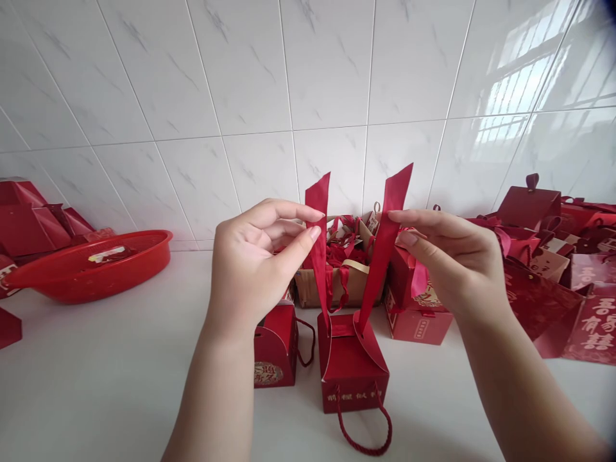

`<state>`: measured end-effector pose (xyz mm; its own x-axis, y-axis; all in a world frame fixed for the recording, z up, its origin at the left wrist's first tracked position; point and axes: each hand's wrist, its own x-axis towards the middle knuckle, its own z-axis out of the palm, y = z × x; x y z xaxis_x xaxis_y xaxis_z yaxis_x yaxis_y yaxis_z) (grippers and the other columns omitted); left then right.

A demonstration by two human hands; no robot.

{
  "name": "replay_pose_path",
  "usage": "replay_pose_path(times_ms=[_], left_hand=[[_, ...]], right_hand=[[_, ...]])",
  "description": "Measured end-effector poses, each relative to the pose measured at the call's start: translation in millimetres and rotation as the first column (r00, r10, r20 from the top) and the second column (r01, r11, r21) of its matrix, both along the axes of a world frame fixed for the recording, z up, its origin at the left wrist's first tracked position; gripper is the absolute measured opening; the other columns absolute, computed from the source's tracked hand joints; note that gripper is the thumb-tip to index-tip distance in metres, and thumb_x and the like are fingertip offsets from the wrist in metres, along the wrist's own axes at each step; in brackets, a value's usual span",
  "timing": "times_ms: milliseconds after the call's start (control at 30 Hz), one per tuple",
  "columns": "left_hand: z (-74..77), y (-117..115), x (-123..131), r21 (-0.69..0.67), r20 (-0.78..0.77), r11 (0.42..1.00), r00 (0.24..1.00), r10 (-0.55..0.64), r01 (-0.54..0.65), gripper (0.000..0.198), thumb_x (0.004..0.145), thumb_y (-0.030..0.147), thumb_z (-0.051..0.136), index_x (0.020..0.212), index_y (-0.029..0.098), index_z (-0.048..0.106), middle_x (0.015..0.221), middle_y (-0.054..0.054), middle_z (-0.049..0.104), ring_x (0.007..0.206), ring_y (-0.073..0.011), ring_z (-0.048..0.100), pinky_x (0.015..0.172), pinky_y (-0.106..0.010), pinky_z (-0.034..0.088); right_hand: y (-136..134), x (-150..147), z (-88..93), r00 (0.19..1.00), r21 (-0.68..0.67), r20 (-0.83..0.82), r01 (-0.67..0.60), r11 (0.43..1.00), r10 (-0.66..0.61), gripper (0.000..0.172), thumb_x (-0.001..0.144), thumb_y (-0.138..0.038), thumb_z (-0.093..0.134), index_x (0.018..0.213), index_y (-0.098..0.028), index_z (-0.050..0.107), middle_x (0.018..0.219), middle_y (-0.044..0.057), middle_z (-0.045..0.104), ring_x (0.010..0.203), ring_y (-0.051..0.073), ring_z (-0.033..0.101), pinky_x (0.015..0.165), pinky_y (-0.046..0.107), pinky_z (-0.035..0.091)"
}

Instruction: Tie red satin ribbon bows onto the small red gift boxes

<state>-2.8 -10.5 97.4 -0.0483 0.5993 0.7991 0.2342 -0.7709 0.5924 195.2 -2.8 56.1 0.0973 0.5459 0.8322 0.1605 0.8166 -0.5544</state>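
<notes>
A small red box [353, 359] with gold characters stands on the white table, its rope handle hanging over the front. Two ends of a red ribbon [380, 269] rise from slots in its top, spread in a V. Between thumb and fingertips my left hand [260, 256] pinches the left end. My right hand [447, 256] holds the right end the same way. Both ends stick up above the fingers, cut at a slant. Part of another red box [276, 353] with a rope handle shows beside my left wrist.
Behind the box is a brown basket [308, 287] of red ribbons and tags. A red plastic basket [96, 273] lies at left, near stacked red boxes [29, 221]. More red boxes and bags [543, 282] crowd the right. A tiled wall [255, 83] rises behind.
</notes>
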Motion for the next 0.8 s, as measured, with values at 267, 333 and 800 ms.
replay_pose_path(times_ms=[267,333,800], left_hand=[[-0.1,2.2,-1.6,0.054,-0.017,0.998,1.0,-0.014,0.015,0.01,0.074,0.014,0.067,0.079,0.022,0.069,0.077,0.001,0.069,0.069,-0.0133,0.066,0.061,-0.024,0.057],[0.2,3.6,-2.4,0.054,-0.051,0.998,0.998,-0.026,0.028,0.009,0.073,0.016,0.069,0.081,0.022,0.069,0.08,0.0,0.069,0.073,-0.0145,0.067,0.063,-0.025,0.057],[-1.0,7.1,3.9,0.091,-0.064,0.996,0.998,0.007,-0.002,0.011,0.073,0.012,0.069,0.078,0.021,0.067,0.078,0.002,0.068,0.074,-0.0129,0.067,0.065,-0.023,0.058]], right_hand=[[-2.0,-1.6,1.2,0.998,-0.002,-0.041,-0.044,0.999,0.044,0.024,0.084,-0.018,0.063,0.102,-0.032,0.07,0.102,0.0,0.07,0.094,0.021,0.066,0.075,0.035,0.059],[-1.7,-1.5,2.1,0.997,0.007,-0.053,-0.054,0.999,0.054,0.025,0.084,-0.016,0.063,0.103,-0.03,0.07,0.104,0.0,0.07,0.098,0.021,0.065,0.079,0.035,0.059],[-1.0,4.1,4.8,0.996,-0.01,-0.093,0.017,1.0,-0.018,0.024,0.083,-0.019,0.066,0.101,-0.034,0.07,0.104,-0.003,0.07,0.102,0.022,0.065,0.085,0.039,0.058]])
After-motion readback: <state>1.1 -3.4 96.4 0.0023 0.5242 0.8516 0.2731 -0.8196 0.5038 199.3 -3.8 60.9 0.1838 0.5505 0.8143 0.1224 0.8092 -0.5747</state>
